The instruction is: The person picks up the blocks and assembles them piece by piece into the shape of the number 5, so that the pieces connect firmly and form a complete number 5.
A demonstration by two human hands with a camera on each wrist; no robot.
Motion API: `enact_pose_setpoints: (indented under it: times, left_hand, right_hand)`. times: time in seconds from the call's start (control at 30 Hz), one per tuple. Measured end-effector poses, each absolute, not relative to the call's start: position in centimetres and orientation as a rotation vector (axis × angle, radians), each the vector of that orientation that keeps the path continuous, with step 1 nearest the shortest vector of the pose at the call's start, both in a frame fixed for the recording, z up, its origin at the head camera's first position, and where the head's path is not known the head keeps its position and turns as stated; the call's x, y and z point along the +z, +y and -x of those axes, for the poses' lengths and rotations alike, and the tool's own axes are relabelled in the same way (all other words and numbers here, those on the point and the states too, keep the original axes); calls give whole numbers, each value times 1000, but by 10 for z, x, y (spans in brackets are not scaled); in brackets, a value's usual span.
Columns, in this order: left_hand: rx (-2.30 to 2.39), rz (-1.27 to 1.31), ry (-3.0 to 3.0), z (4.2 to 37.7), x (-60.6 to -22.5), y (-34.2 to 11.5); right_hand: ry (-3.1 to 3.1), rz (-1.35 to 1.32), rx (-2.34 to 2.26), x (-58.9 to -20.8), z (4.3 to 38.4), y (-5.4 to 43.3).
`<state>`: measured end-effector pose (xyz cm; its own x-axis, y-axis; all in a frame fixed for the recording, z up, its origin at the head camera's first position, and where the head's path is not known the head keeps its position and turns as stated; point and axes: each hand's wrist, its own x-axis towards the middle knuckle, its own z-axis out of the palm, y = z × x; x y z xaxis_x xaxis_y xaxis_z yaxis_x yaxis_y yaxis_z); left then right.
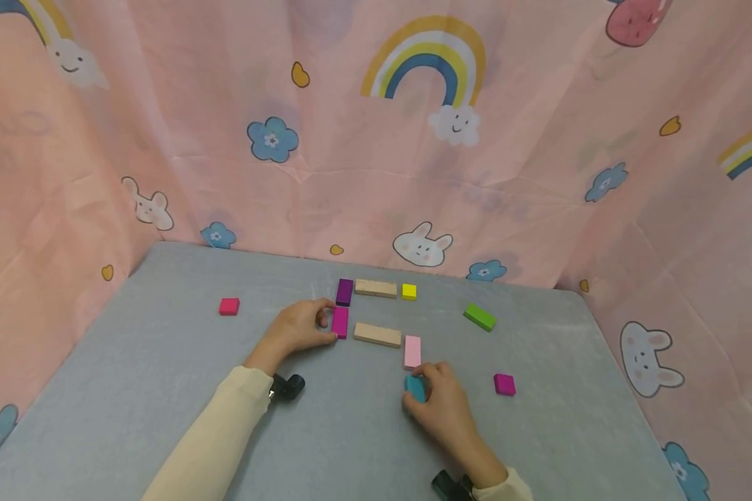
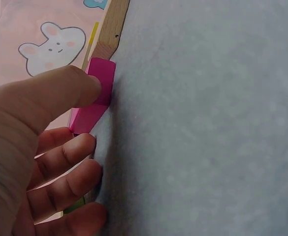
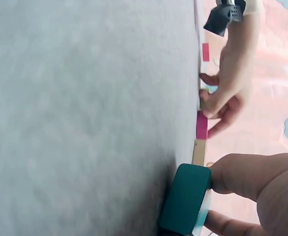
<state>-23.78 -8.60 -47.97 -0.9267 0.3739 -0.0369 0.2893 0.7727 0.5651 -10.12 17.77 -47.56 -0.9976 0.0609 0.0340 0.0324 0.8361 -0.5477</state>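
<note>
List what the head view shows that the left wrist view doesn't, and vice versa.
Head only: the right hand holding the blue block, the light pink block, the red block and the square magenta block at far right.

Left wrist only: a small dark spot on a wooden block, too fine to make out from the head.

Both: the left hand gripping the longer magenta block, the grey tabletop and the pink curtain with rabbit prints.
</note>
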Motion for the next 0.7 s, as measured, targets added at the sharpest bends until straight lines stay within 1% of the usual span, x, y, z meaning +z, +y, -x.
enact_pose_setpoints:
  times: [0.27, 0.47, 0.7]
  left_hand:
    - [846, -525, 2830, 239, -480, -86]
    - [860, -524, 2830, 239, -480, -85]
    - [858, -514, 2821, 238, -479, -86]
  right_hand:
    - [-2949, 5, 857, -479, 102, 174]
    - [-3010, -75, 943, -475, 101, 184]
    - [-3119, -427, 887, -469, 98, 201]
